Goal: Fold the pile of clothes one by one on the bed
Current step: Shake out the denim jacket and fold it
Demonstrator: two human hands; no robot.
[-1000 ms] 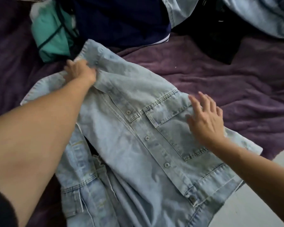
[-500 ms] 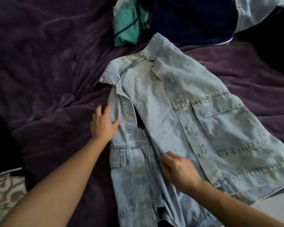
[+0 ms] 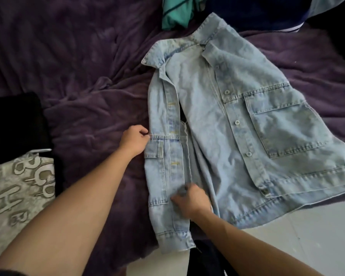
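Both hands are on the jacket (image 3: pixel 237 116). The left hand (image 3: pixel 134 141) pinches its side edge at the pocket seam, and the right hand (image 3: pixel 191 202) grips the front strip near the hem. The jacket lies face up on the bed (image 3: pixel 78 76), spread and not yet folded. A teal garment (image 3: pixel 175 14) and a navy garment (image 3: pixel 237 8) lie heaped beyond the collar. Progress is judged early, as no folded item is in view.

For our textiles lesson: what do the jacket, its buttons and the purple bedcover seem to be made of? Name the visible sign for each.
The jacket looks like light-blue washed denim, matte: faded patches, double-stitched seams. The buttons are probably metal, possibly plastic: small pale discs with a faint sheen. The bedcover is likely plush fleece or velour: soft deep creases, napped look.
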